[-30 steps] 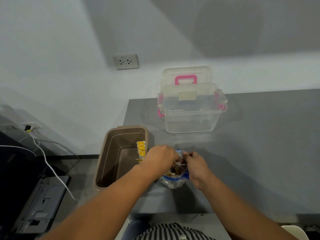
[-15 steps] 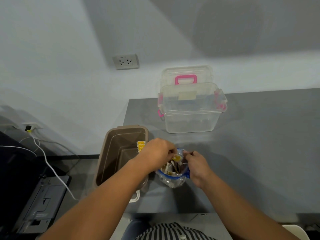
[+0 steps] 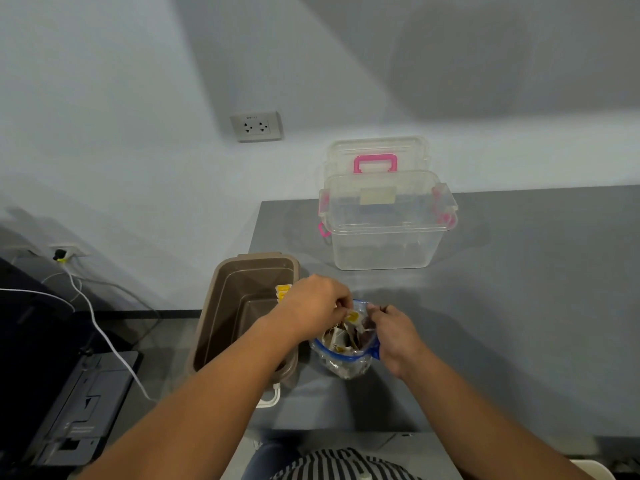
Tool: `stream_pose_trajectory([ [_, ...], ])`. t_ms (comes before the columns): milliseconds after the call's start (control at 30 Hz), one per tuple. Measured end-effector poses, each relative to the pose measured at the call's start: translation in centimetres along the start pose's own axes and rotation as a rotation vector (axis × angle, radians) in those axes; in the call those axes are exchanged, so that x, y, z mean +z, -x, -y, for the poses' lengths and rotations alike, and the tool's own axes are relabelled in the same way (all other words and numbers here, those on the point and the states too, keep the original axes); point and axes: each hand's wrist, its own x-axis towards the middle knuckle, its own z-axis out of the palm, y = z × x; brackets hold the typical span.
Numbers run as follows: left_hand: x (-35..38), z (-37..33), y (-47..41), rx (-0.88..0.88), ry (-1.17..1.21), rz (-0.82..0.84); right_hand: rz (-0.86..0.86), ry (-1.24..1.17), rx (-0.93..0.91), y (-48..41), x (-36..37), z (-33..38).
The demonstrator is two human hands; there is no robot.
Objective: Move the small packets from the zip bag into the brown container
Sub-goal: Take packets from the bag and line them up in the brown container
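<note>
A clear zip bag (image 3: 343,362) with a blue rim stands open on the grey table (image 3: 519,306), holding several small packets. My right hand (image 3: 393,332) pinches the bag's right rim. My left hand (image 3: 313,308) is at the bag's mouth, fingers curled on a yellow packet (image 3: 352,316). The brown container (image 3: 239,306) sits just left of the bag at the table's left edge. A yellow packet (image 3: 282,292) leans inside its right wall.
A clear plastic box (image 3: 388,223) with pink latches stands behind, its lid (image 3: 375,157) with a pink handle propped against the wall. A white handle (image 3: 272,398) pokes out below the brown container. Cables and a dark device (image 3: 69,403) lie on the floor left.
My left hand's fingers were down inside the bag; they now rise at its mouth with a yellow packet showing. My right hand keeps its grip on the rim.
</note>
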Motion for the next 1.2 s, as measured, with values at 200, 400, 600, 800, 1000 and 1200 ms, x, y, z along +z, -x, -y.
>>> stream_pose_trajectory([
  [200,-2.0,1.0,0.6,-0.096,0.280,-0.162,-0.002,-0.022,0.009,-0.2,0.1,0.0],
  [400,-5.3,2.6,2.0,-0.238,0.417,-0.286,0.000,-0.010,0.024,-0.4,0.4,0.1],
  [600,-7.3,5.9,4.3,-0.322,0.399,-0.340,-0.007,-0.004,0.026,-0.9,0.6,0.2],
  [800,-5.8,8.6,6.3,-0.393,0.266,-0.177,-0.011,-0.011,0.028,-1.0,0.7,0.3],
  [1000,-3.6,9.3,6.1,-0.490,0.138,0.107,0.006,-0.013,0.030,-0.7,0.7,0.4],
  [1200,-1.7,8.9,4.7,-0.487,0.077,0.212,-0.004,0.008,0.032,-0.6,0.7,0.5],
])
